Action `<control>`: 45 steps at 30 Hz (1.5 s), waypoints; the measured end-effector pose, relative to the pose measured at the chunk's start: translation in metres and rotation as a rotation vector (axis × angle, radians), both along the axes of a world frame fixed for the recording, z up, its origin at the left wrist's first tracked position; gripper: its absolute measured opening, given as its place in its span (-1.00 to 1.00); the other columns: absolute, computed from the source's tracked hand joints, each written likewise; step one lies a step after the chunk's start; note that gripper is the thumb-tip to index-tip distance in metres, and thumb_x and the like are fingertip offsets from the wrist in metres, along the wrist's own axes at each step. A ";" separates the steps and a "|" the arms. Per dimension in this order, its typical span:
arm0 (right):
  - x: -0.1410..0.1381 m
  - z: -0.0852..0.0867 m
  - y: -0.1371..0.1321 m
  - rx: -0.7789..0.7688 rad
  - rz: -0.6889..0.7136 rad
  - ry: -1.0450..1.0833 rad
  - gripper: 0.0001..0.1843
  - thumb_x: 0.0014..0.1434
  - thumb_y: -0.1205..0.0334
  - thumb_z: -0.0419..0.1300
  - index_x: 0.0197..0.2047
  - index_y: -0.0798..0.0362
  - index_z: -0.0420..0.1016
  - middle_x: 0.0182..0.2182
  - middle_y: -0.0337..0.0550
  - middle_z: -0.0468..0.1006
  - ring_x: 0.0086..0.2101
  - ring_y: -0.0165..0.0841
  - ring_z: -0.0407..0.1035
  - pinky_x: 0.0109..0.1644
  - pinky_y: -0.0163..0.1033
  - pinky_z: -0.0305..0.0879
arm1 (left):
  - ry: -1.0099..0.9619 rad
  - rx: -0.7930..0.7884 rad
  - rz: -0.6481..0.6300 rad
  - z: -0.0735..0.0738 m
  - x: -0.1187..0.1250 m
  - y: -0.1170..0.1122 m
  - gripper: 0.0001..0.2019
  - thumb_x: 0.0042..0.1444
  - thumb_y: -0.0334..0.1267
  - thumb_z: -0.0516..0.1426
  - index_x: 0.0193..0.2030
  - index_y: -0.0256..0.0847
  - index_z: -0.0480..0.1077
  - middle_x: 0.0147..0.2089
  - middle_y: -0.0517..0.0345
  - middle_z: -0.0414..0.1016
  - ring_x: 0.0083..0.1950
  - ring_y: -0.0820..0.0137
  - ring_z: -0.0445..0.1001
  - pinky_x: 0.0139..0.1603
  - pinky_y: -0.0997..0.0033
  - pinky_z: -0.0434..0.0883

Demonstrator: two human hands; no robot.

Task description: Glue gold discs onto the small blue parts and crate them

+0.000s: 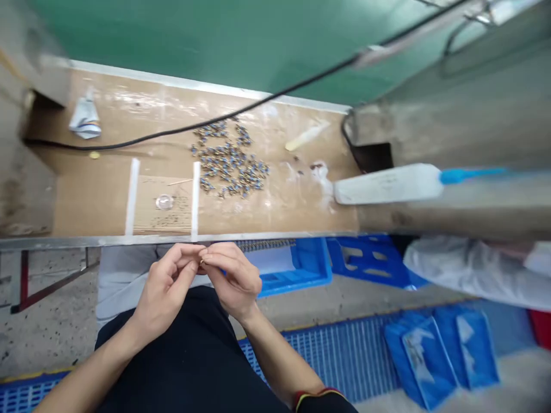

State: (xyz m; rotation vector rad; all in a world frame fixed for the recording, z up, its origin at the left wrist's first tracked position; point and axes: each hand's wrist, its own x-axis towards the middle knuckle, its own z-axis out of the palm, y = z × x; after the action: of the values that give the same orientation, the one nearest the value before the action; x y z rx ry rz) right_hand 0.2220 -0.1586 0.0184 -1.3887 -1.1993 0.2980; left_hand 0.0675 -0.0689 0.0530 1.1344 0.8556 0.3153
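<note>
— Where are the two hands?

— Low in the middle of the frame, below the near edge of the table [86, 206] and above the person's dark lap. The left hand [163, 289] comes up from the lower left and the right hand [236, 281] from the lower right. Their tips meet between them.

— Are they holding anything?

— Yes, a small part [201, 263], yellowish and tiny. The left fingers [189, 268] are curled in and closed on it from the left. The right fingers [215, 258] are pinched shut on it from the right. Neither hand is nearer, since both touch it.

— Which way does it lie?

— It's too small to tell its long axis. Only a speck shows at the pinch. There is a bit of blue under the right fingers, which may be the blue crate [301, 267] behind them or something held, and I cannot say which.

— And the rest of them?

— A pile of small parts [230, 163], grey-blue and brassy, lies on the table straight above the hands in the picture, well apart from them. To the pile's left is a taped-down card [166, 221] with a small clear disc on it.

— What else is there?

— A black cable [181, 129] runs across the table from the left edge up toward the upper right. A white paddle [387, 183] with a blue handle reaches in from the right, and a crumpled wrapper [85, 119] sits at the upper left.
</note>
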 end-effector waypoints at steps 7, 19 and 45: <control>0.068 -0.065 -0.094 -0.658 -0.504 0.175 -0.82 0.51 0.16 0.26 0.07 -0.04 0.67 -0.01 -0.08 0.70 -0.08 -0.25 0.63 0.04 -0.12 0.58 | 0.188 0.084 -0.311 -0.015 -0.004 0.009 -0.43 0.53 0.10 0.25 0.56 0.07 0.34 0.35 -0.02 0.70 0.29 0.09 0.72 0.31 0.10 0.65; 0.080 -0.181 -0.103 -1.108 -0.383 0.227 -0.81 0.31 0.42 0.34 -0.03 0.02 0.57 -0.22 -0.19 0.67 -0.20 -0.25 0.53 0.00 -0.17 0.42 | 0.276 0.133 -0.315 -0.012 -0.005 0.019 -0.38 0.46 0.16 0.30 0.53 0.03 0.38 0.31 -0.06 0.72 0.34 0.00 0.70 0.37 0.01 0.63; 0.075 -0.163 -0.097 -0.989 -0.410 0.262 -0.86 0.34 0.16 0.32 -0.26 -0.04 0.48 -0.36 -0.22 0.62 -0.32 -0.24 0.49 -0.15 -0.18 0.35 | 0.277 0.109 -0.361 -0.020 -0.010 0.020 -0.43 0.52 0.13 0.23 0.54 0.01 0.35 0.32 -0.09 0.71 0.34 0.05 0.70 0.36 0.05 0.61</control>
State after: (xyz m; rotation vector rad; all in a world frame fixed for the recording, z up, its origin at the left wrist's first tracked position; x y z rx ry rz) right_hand 0.2966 -0.2551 -0.1443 -2.3045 -0.4974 0.8168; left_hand 0.0576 -0.0485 0.0330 1.4296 0.8617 -0.0980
